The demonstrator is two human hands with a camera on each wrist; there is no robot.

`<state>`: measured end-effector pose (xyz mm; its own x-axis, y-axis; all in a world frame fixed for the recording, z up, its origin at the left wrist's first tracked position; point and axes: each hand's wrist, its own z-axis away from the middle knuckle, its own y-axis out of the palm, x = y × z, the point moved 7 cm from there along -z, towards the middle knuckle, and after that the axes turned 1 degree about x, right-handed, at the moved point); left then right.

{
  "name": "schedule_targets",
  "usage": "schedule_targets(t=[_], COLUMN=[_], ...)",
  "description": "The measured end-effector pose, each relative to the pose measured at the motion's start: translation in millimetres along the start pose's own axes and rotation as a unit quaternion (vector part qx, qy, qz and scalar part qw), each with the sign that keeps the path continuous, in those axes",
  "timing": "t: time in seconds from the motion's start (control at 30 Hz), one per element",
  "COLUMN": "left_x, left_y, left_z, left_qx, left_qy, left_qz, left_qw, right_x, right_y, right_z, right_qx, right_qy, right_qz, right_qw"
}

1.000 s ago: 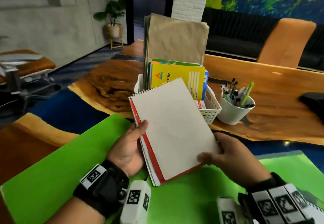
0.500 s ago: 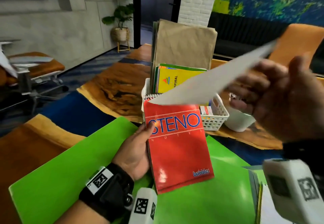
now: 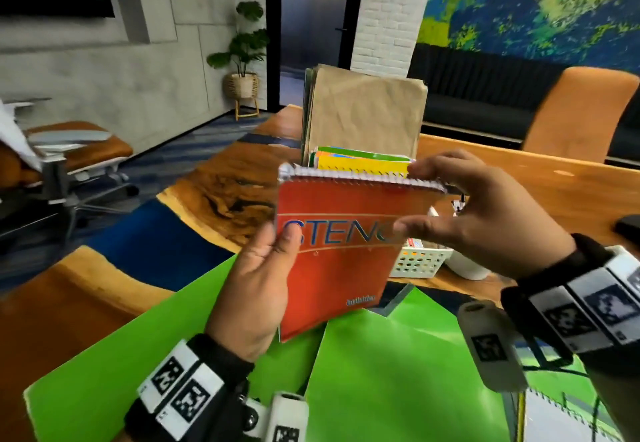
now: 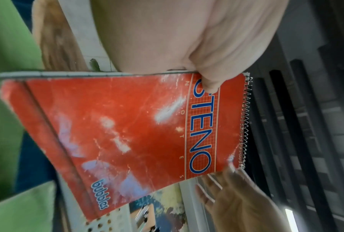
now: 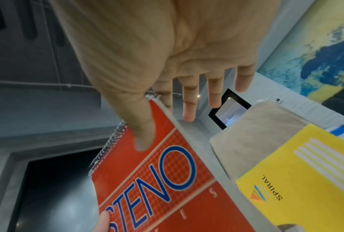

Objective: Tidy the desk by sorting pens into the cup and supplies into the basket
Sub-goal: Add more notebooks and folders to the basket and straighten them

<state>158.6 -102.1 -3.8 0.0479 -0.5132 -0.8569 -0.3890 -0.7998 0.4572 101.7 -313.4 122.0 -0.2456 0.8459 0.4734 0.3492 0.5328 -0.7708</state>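
Note:
A red spiral STENO notebook [image 3: 343,261] stands nearly upright in the air in front of the white basket [image 3: 420,262]. My left hand [image 3: 277,240] grips its left edge, with the thumb [image 4: 208,84] pressed on the cover. My right hand [image 3: 412,195] is at the top right corner with straight fingers; its thumb [image 5: 143,141] lies on the cover and the fingertips reach the spiral binding. The basket holds a yellow spiral notebook [image 5: 298,180] and a tall brown envelope [image 3: 367,116]. The white pen cup [image 3: 464,265] is mostly hidden behind my right hand.
Green folders [image 3: 381,372] cover the near part of the wooden desk [image 3: 221,182]. Another spiral notebook [image 3: 554,417] lies at the bottom right. A black object [image 3: 628,227] sits at the desk's right edge, and an orange chair [image 3: 581,112] stands beyond.
The notebook lay back side up in both hands. The right hand flipped its grey back board over, and the notebook is now raised red cover forward, toward the basket.

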Motion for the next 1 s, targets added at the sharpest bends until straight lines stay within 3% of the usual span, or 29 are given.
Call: schedule_targets(t=[0.1, 0.2, 0.33, 0.47, 0.53, 0.63, 0.73, 0.8, 0.83, 0.9, 1.0], left_x=[-27, -47, -59, -55, -50, -38, -49, -64, -72, -89, -115], left_y=[-5, -3, -8, -28, -34, -43, -64, -72, -77, -95, -123], left_z=[-3, -2, -2, -13, -23, -38, -48, -58, -65, -85, -121], left_qx=[-0.007, -0.012, -0.054, -0.100, -0.095, -0.062, -0.111, -0.138, -0.150, -0.182, -0.212], left_qy=[0.043, 0.107, 0.190, 0.216, 0.186, 0.085, 0.081, 0.106, 0.121, 0.139, 0.138], left_qz=[-0.001, -0.044, -0.175, -0.164, -0.173, -0.182, -0.202, -0.188, -0.182, -0.179, -0.183], left_qw=[0.999, 0.993, 0.965, 0.957, 0.962, 0.978, 0.970, 0.967, 0.964, 0.957, 0.950], right_x=[-3, 6, 17, 28, 33, 23, -14, -49, -69, -103, -133], right_y=[2, 18, 46, 69, 76, 80, 74, 59, 55, 60, 84], right_z=[-2, -7, -25, -41, -48, -71, -108, -135, -148, -166, -175], right_qx=[-0.004, 0.047, 0.039, 0.013, 0.002, 0.009, 0.026, 0.010, 0.017, 0.082, 0.174], right_qy=[-0.029, -0.015, -0.014, -0.009, -0.012, -0.008, 0.040, 0.073, 0.089, 0.126, 0.184], right_qz=[-0.128, -0.347, -0.345, -0.382, -0.404, -0.417, -0.299, -0.085, 0.035, 0.192, 0.214], right_qw=[0.991, 0.937, 0.938, 0.924, 0.915, 0.909, 0.953, 0.994, 0.995, 0.970, 0.943])
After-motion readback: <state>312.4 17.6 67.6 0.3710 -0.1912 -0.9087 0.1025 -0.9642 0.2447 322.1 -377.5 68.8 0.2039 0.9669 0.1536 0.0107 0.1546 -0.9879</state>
